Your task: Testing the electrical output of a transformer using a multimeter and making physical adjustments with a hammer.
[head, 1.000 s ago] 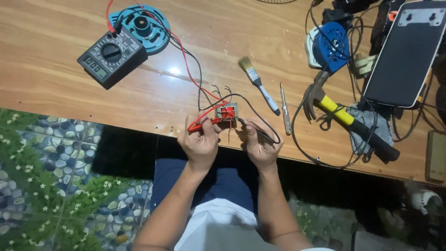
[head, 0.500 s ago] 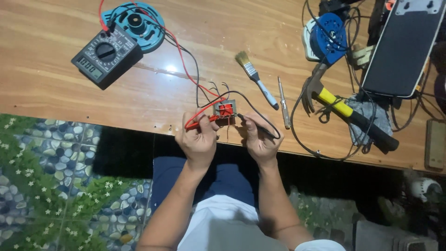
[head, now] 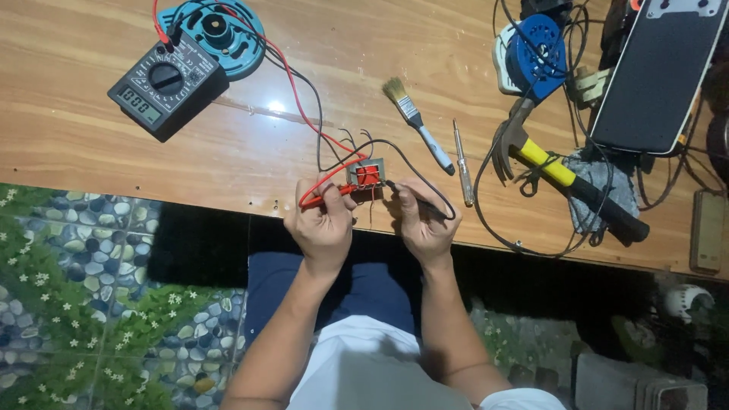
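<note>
The small red and grey transformer block (head: 366,175) sits at the wooden table (head: 91,144) edge, btwn both hands. Left hand (head: 323,224) fingers pinch the red probe (head: 334,193) shut; right hand (head: 425,224) fingers grip the black probe (head: 414,199). Best to keep both tips steady on the block w/o slipping, then look at the black meter (head: 167,85).

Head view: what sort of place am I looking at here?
Probably a home repair bench for electronics, not a factory: a wooden table over pebble-pattern flooring, with a multimeter, a hammer and a small brush lying loose.
</note>
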